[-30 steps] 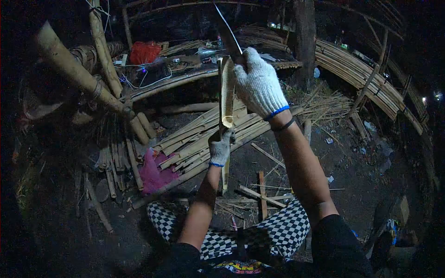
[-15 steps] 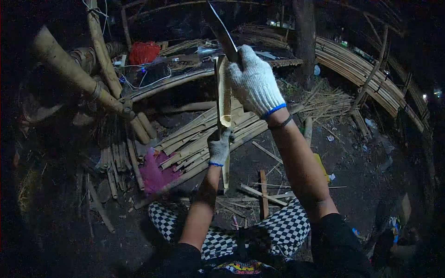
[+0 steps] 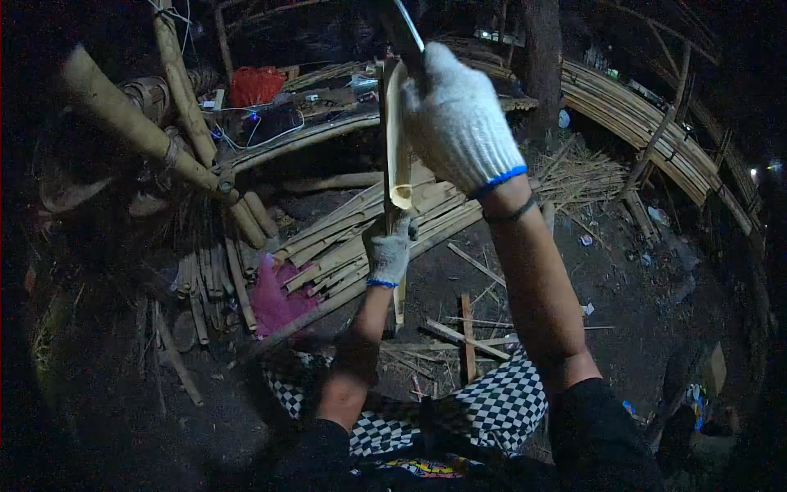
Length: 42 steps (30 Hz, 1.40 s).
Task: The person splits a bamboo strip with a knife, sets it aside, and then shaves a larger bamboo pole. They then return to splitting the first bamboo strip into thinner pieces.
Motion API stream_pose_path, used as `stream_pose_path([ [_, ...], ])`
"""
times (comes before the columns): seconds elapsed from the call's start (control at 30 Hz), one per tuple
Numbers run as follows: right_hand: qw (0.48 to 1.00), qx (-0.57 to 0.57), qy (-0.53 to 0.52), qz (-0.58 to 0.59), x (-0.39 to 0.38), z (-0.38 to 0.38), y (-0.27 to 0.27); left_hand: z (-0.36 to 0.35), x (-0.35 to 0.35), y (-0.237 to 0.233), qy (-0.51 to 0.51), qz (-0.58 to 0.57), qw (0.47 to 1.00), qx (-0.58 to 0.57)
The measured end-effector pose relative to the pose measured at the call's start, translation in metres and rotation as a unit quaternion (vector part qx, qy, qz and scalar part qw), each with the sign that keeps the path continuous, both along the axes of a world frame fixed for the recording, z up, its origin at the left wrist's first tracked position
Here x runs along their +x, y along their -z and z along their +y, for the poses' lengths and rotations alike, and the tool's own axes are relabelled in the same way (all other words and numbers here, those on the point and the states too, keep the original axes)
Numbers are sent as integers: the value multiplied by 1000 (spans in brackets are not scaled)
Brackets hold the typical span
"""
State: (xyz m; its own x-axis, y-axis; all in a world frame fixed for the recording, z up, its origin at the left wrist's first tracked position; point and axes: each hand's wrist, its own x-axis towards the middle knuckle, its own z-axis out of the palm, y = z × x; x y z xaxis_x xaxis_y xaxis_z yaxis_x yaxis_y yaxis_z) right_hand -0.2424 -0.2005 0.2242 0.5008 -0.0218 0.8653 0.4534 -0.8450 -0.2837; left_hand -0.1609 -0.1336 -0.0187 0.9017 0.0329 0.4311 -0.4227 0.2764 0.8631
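Note:
My left hand (image 3: pixel 388 254), in a white knit glove with a blue cuff, is closed around a split length of bamboo (image 3: pixel 398 152). The bamboo stands nearly upright in the view, its pale hollow inside and a node showing; its lower end reaches below the hand. My right hand (image 3: pixel 463 123), gloved alike, is closed on a large knife (image 3: pixel 403 31) at the upper end of the bamboo. The dark blade with a bright edge points up past the top of the view. Its handle is hidden by the glove.
Behind my left hand lies a pile of split bamboo strips (image 3: pixel 352 234) with a purple-pink sheet (image 3: pixel 279 299) beside it. A bamboo frame (image 3: pixel 193 172) rises at left. A red bag (image 3: pixel 256 84) sits on the bench behind. Offcuts (image 3: pixel 467 340) lie near my knees.
My right hand with the knife has moved up and slightly right, and the blade now runs out of view. The bamboo has shifted slightly upward in my left hand's hold.

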Motion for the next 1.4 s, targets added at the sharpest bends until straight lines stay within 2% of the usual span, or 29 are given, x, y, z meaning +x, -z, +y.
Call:
stream_pose_path([
  [0.07, 999, 34, -16, -12, 9, 5, 8, 3, -12, -12, -7, -26, 999, 24],
  [0.1, 998, -60, 12, 13, 35, 0, 30, 10, -21, -18, -53, 161, 961, 217],
  [0.17, 999, -37, -8, 29, 52, 10, 28, 14, 39, 88, -129, 21, 853, 505],
  [0.23, 989, -120, 19, 79, 44, 9, 4, 15, 34, 74, -21, 17, 989, 147],
  [0.3, 990, -89, -6, 106, 12, 18, -26, 15, 36, 54, -15, 13, 994, 111],
  [0.33, 980, -188, 59, -2, 9, 13, -34, 24, 13, 15, -67, 26, 976, 206],
  [0.37, 938, -332, 98, 16, -5, 13, -50, 30, 0, -2, -112, 45, 945, 303],
  [0.4, 951, -294, 87, 34, -1, 13, -41, 33, 27, 21, -179, -118, 741, 637],
  [0.43, 963, -254, 76, 49, 3, 12, -33, 33, 23, 16, -106, 83, 921, 365],
  [0.5, 978, -152, 41, 136, 49, 12, 18, 36, 39, 84, -29, 124, 929, 349],
  [0.57, 991, -127, 9, 48, 55, -2, 27, 39, 59, 193, -146, -71, 870, 466],
  [0.63, 989, -122, -16, 82, 37, -8, 7, 19, 29, 141, -204, -59, 935, 284],
  [0.67, 982, -156, 18, 105, 33, -12, 3, 19, 11, 118, -201, -49, 936, 284],
  [0.7, 966, -248, 61, -36, 29, -16, -5, 21, 4, 88, -157, 24, 920, 359],
  [0.77, 937, -328, 117, -32, -6, -9, -34, 20, 3, 56, -106, 102, 889, 433],
  [0.83, 946, -305, 110, -18, 22, -8, 5, 18, 3, 49, -96, -30, 949, 300],
  [0.87, 954, -283, 102, -5, 37, -6, 38, 22, 24, 85, -94, -14, 882, 461],
  [0.9, 960, -263, 95, -2, 46, -3, 65, 27, -4, 50, -2, 195, 878, 437],
  [0.93, 978, -172, 69, 93, 55, 0, 92, 28, -2, 75, -17, 198, 894, 402],
  [0.97, 981, -74, 42, 176, 61, 2, 103, 32, 6, 101, -35, 191, 909, 368],
  [1.03, 967, -81, 21, 239, 47, 0, 84, 27, 12, 93, -152, -87, 945, 276],
  [1.07, 969, -74, 4, 234, 46, 0, 84, 25, 17, 95, -93, -42, 975, 198],
  [1.1, 968, -64, -29, 240, 43, -4, 84, 24, 32, 108, -50, 94, 967, 231],
  [1.17, 969, -50, -57, 236, 38, -6, 78, 25, 17, 55, -32, 262, 918, 296],
  [1.2, 980, -78, 5, 182, 36, -7, 71, 23, 15, 43, -34, 263, 919, 292],
  [1.27, 989, -148, -2, 15, 11, -21, 27, 14, 23, 23, -153, -25, 944, 293],
  [1.3, 989, -148, -1, 21, 0, -30, 4, 14, 16, -1, -150, -21, 944, 294],
  [1.37, 908, -410, 42, -79, -11, -45, -16, 18, -1, -41, -148, -35, 932, 328],
  [1.4, 931, -357, -16, -73, -3, -45, -2, 20, 4, -23, -145, -29, 932, 331],
])
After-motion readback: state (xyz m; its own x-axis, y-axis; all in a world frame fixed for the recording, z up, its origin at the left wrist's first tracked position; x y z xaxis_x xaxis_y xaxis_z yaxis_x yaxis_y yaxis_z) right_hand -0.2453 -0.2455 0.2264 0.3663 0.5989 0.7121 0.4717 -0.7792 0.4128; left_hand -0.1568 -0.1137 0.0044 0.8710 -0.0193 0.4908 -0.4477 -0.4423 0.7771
